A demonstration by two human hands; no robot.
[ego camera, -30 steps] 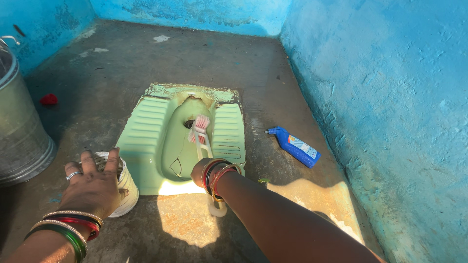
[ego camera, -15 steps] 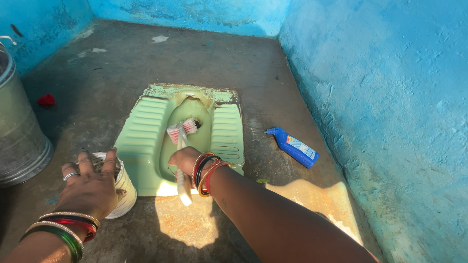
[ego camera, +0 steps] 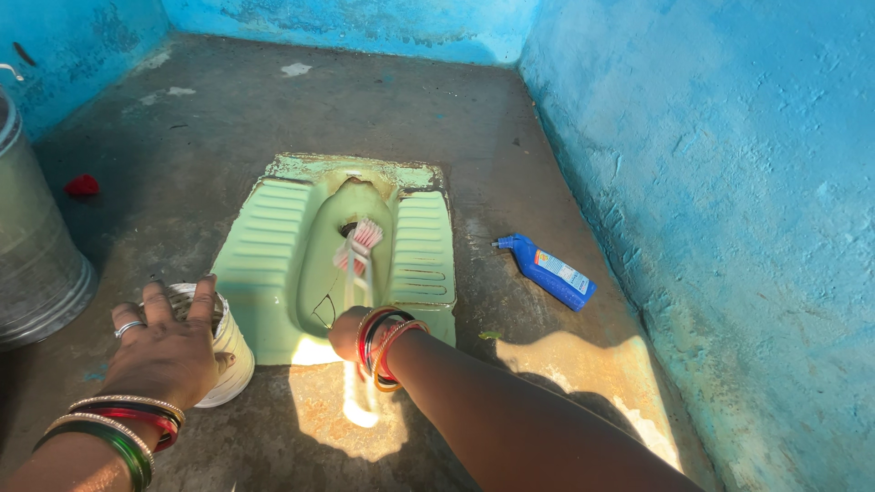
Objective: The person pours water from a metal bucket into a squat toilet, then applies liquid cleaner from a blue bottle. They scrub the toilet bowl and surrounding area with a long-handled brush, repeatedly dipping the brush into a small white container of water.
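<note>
A white plastic long-handled toilet brush with pink bristles lies along the bowl of the pale green ceramic squat toilet pan, its bristle head just beside the drain hole; its outline is blurred. The right hand is wrapped closed around the handle partway along, the handle's end projecting past the wrist over the sunlit concrete floor. Red and gold bangles ring that wrist. The left hand, fingers spread flat, rests on top of a small white cylindrical container standing on the floor just beside the pan's near left corner; it grips nothing. A blue plastic cleaner bottle lies on its side to the right of the pan, near the blue painted wall. A grey metal bucket stands at the left edge, a small red object beyond it.
</note>
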